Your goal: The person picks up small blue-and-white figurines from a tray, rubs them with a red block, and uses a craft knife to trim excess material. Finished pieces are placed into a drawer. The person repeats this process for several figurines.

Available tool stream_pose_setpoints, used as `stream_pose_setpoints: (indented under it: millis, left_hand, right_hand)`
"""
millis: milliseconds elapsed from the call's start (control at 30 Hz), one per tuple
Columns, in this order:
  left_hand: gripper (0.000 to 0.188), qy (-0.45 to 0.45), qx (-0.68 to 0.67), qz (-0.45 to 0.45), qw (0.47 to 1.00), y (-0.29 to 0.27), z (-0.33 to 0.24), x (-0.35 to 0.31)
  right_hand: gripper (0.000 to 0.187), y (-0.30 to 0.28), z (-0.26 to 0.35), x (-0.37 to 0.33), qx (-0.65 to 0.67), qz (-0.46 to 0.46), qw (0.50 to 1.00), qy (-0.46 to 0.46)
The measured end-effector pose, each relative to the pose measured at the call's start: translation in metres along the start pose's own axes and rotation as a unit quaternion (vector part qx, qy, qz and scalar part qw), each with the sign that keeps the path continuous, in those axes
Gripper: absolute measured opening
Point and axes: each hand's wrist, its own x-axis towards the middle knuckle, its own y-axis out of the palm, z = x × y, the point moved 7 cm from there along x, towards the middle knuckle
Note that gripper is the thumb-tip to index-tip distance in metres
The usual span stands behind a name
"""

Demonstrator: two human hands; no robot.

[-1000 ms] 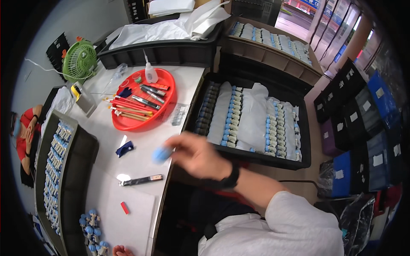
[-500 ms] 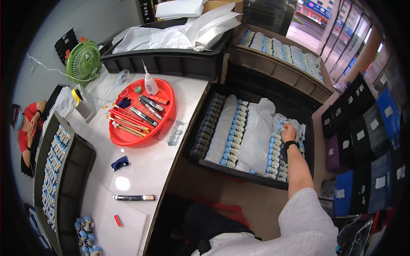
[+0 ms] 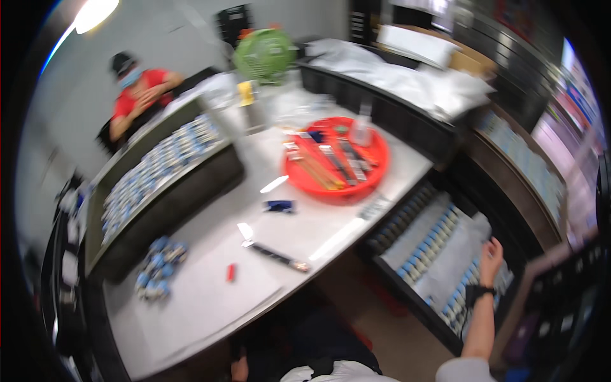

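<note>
My right hand (image 3: 490, 258), with a black band at the wrist, is over the right part of a black crate (image 3: 417, 294) holding rows of small blue-and-cream figures (image 3: 433, 245) between white sheets (image 3: 417, 232). Motion blur hides whether its fingers hold anything. At the lower edge, my left hand (image 3: 239, 369) shows only in part beside my lap, below the table edge; its fingers are not readable. On the white table lie a black marker pen (image 3: 277, 256), a small red cap (image 3: 231, 272) and a cluster of blue-and-white figures (image 3: 159, 267).
A red round tray (image 3: 296, 184) holds brushes, pens and a white bottle. Left of it stands a grey-green crate (image 3: 191, 191) full of figures. Behind are a green fan (image 3: 264, 54) and a black bin (image 3: 369, 83) with white sheets. A person in red (image 3: 143, 95) sits at far left.
The view has swung to the left, so the table and crates sit further right in it. My right hand stays over the black crate. My left hand has come into view at the lower edge.
</note>
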Motion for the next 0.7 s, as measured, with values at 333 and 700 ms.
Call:
stream_pose_setpoints:
  millis: [333,700]
  left_hand:
    - [0.074,0.131,-0.036,-0.087,0.987,0.023,0.004,-0.062]
    - [0.036,0.251,-0.256,0.115,0.926,-0.028,-0.036,-0.128]
  right_hand:
    - [0.052,0.164,0.247,-0.378,0.073,0.687,0.622,-0.367]
    - [0.058,0.231,0.251,-0.427,-0.146,0.770,0.469,-0.406]
